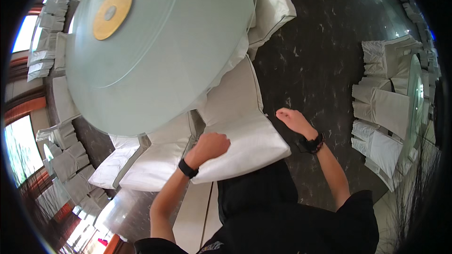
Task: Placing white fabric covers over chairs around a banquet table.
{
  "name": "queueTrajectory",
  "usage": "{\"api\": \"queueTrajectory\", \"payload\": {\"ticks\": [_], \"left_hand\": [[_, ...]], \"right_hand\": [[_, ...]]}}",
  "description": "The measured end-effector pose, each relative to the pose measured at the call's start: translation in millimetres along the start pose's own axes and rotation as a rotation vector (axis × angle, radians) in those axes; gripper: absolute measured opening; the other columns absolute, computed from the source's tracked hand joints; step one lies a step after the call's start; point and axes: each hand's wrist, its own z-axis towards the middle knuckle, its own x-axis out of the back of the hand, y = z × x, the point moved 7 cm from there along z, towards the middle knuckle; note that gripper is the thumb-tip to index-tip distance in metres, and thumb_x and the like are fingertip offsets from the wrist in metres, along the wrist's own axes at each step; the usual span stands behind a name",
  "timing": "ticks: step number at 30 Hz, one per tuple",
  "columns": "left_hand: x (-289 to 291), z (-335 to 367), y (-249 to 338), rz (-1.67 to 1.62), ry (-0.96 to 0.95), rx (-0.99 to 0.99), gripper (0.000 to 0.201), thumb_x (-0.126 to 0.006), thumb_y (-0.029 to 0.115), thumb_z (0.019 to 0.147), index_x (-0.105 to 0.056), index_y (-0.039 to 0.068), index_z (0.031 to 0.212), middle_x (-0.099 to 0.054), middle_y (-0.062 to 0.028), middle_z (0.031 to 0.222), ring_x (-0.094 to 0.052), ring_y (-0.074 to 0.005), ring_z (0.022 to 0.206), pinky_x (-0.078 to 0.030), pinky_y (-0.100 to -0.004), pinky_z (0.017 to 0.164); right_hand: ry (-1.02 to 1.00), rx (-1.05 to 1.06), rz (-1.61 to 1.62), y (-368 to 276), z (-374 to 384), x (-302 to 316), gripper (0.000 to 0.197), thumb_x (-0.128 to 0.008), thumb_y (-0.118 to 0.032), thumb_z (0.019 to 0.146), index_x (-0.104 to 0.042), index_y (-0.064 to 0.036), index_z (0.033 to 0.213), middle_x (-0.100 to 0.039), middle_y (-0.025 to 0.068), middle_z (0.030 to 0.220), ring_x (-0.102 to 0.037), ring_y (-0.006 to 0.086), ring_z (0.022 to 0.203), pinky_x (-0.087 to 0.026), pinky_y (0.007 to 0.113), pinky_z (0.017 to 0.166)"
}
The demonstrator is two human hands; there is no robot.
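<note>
A white-covered chair stands right in front of me, its broad back cover facing up toward my hands. Over the left part of that cover is my left hand, curled closed with its fingertips turned out of sight; whether it grips any cloth cannot be told. Just beyond the chair's right edge, above the dark floor, my right hand is closed too, the fingers bent in and nothing seen in them. Each wrist wears a black band. The chair's seat reaches toward a large round glass-topped table.
A yellow disc marks the middle of the glass turntable. More white-covered chairs ring the table, one at its far right. Dark marbled floor runs along the right, toward another table with covered chairs. Windows line the left.
</note>
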Motion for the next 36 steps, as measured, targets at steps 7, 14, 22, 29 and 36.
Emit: {"api": "queueTrajectory", "payload": {"ticks": [7, 14, 22, 29, 36], "left_hand": [[-62.2, -114.4, 28.2, 0.157, 0.275, 0.098, 0.050, -0.058, 0.051, 0.090, -0.066, 0.003, 0.096, -0.067, -0.0123, 0.097, -0.062, -0.0323, 0.094, -0.048, -0.0434, 0.082], [-115.8, -137.5, -4.9, 0.116, 0.688, 0.118, 0.023, -0.063, 0.007, 0.067, -0.061, 0.008, 0.090, -0.065, -0.0076, 0.090, -0.063, -0.0279, 0.089, -0.048, -0.0394, 0.078], [-121.9, -142.3, -7.8, 0.129, 0.750, 0.068, 0.019, -0.065, 0.010, 0.068, -0.058, 0.012, 0.085, -0.063, -0.0032, 0.082, -0.064, -0.0228, 0.084, -0.048, -0.0372, 0.075], [-111.3, -137.4, -22.8, 0.213, 0.779, 0.019, 0.007, -0.060, 0.011, 0.076, -0.056, 0.014, 0.081, -0.062, -0.0001, 0.081, -0.063, -0.0180, 0.081, -0.047, -0.0347, 0.070], [-109.4, -137.4, -20.1, 0.212, 0.778, 0.067, 0.010, -0.062, 0.011, 0.072, -0.056, 0.012, 0.080, -0.061, -0.0015, 0.080, -0.062, -0.0201, 0.079, -0.048, -0.0350, 0.071]], "right_hand": [[0.265, 0.091, -0.195, -9.2, -82.5, -39.6, 0.030, -0.062, -0.036, 0.092, -0.070, -0.0093, 0.101, -0.067, 0.0165, 0.100, -0.064, 0.0365, 0.096, -0.051, 0.043, 0.081], [0.610, 0.020, -0.104, -2.7, -84.3, -48.7, 0.026, -0.064, -0.030, 0.085, -0.073, -0.0063, 0.086, -0.071, 0.0170, 0.085, -0.068, 0.0378, 0.084, -0.054, 0.044, 0.074], [0.612, -0.008, -0.157, -5.3, -89.7, -51.0, 0.029, -0.062, -0.031, 0.085, -0.072, -0.0042, 0.086, -0.070, 0.0178, 0.084, -0.067, 0.0387, 0.082, -0.054, 0.044, 0.074], [0.610, -0.041, -0.155, -24.6, -79.2, -41.8, 0.029, -0.062, -0.030, 0.084, -0.072, -0.0026, 0.084, -0.069, 0.0176, 0.080, -0.067, 0.0384, 0.080, -0.053, 0.044, 0.073], [0.639, -0.038, -0.120, -17.1, -75.4, -44.7, 0.029, -0.062, -0.029, 0.084, -0.070, -0.0017, 0.084, -0.069, 0.0188, 0.080, -0.067, 0.0392, 0.081, -0.051, 0.044, 0.071]]}}
